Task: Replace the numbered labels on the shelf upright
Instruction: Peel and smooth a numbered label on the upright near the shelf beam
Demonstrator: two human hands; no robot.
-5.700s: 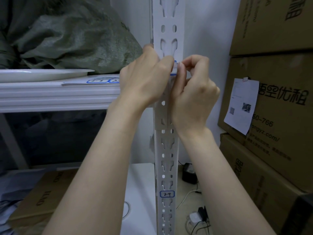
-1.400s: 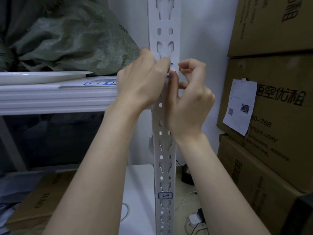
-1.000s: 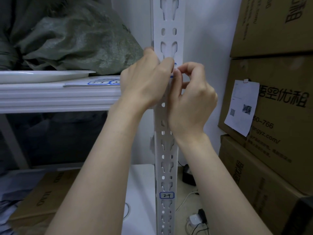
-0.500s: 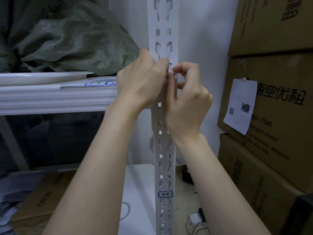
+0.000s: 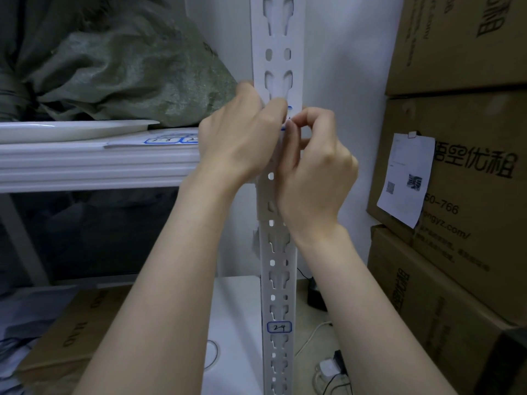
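Task in progress, and judged well short of done. The lower label point(image 5: 279, 327), marked 2-4, sits untouched near the foot of the shelf upright point(image 5: 278, 52); whether it is old or new cannot be told. The upper label point(image 5: 289, 109), blue-bordered, is being worked at the level of the shelf point(image 5: 85, 163) and is mostly hidden, so peeling or pressing cannot be told apart. A label sheet point(image 5: 171, 140) lies along the shelf's front edge.

The left hand point(image 5: 242, 138) has its fingers curled round the shelf upright, with the fingertips at the upper label. The right hand point(image 5: 316, 166) has curled fingers, and its thumb and forefinger pinch the upper label's right edge.
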